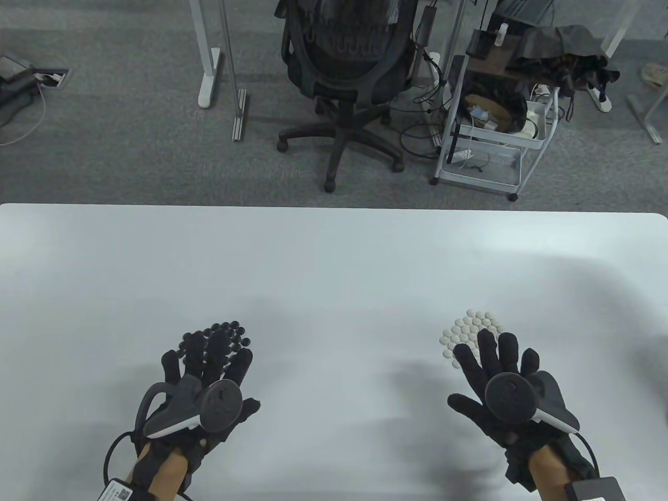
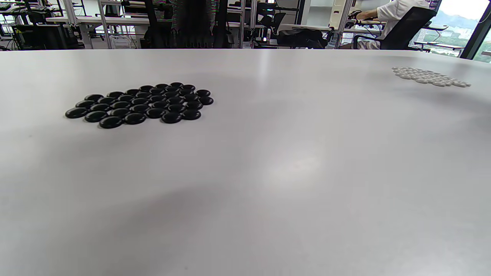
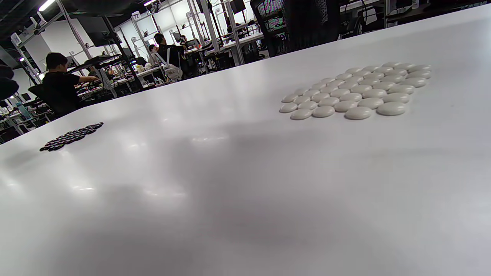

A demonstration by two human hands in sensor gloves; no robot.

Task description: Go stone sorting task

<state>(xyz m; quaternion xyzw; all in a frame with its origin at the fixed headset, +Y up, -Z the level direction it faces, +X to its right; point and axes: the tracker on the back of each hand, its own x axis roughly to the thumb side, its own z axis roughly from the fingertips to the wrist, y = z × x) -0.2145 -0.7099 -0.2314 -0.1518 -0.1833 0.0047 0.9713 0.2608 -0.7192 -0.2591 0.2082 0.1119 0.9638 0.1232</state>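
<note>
black stones (image 2: 140, 102) 7 o'clock, white stones (image 3: 356, 90) 5 o'clock on bench (image 1: 334, 261) | small, hard, slick, light: pinch at rim | left hand (image 1: 209, 376), right hand (image 1: 501, 376) flat, released, holding nothing

We see glossy black stones (image 2: 140, 103), smooth white stones (image 3: 355, 90) with a soft sheen, a smooth, faintly reflective white table (image 1: 334, 261), matt black cloth gloves (image 1: 493, 386), grey carpet (image 1: 130, 146)

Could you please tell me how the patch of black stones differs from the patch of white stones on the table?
The black stones are glossy black and lie ahead of the left hand; the white stones are matte white and lie ahead of the right hand. Both are flat, tightly packed single-layer patches, unmixed, on the white table.
</note>
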